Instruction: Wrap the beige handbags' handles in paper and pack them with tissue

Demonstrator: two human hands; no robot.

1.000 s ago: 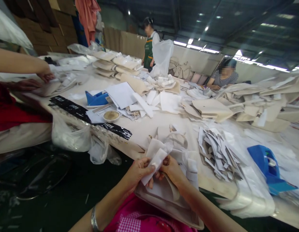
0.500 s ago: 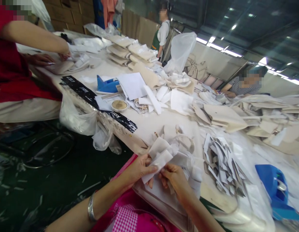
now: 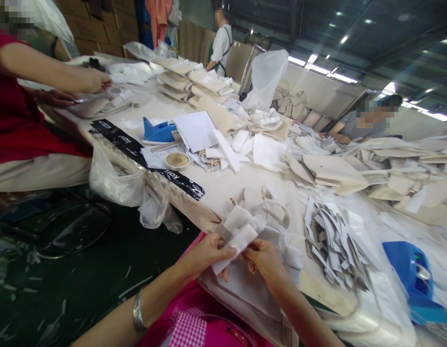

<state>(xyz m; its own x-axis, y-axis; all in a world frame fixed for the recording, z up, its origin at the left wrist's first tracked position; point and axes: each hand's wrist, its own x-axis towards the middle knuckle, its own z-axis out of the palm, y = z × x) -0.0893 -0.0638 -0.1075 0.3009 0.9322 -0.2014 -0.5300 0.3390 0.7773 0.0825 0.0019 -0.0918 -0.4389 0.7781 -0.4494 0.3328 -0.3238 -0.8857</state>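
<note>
A white strip (image 3: 239, 245) is pinched by the left hand (image 3: 209, 253), with the thumb pressed flat on top and the fingers curled beneath. The strip is held at a slant over a beige bag (image 3: 241, 301), by which the person's lap is partly covered; whether it is wrapped around a strap cannot be told. The fingers of the right hand (image 3: 263, 260) are bunched at the strip's lower right edge, just beside the left hand (what is gripped there, if anything, is hidden by the fingers themselves). A silver bracelet (image 3: 137, 311) is worn on the left wrist.

The bag is set against the edge of the table (image 3: 226, 180). To the right, a heap of paper scraps (image 3: 333, 246) is spread over clear plastic, and near it a blue tape dispenser (image 3: 413, 279) is placed. Farther back, a second blue dispenser (image 3: 158, 132), a white sheet (image 3: 195, 131) and a small bowl (image 3: 177, 160) are grouped near a black printed strip (image 3: 118, 139). More beige bags (image 3: 331, 171) are piled at the right. At the left, white and beige pieces (image 3: 107, 103) are handled by a person in a red top (image 3: 17, 111).
</note>
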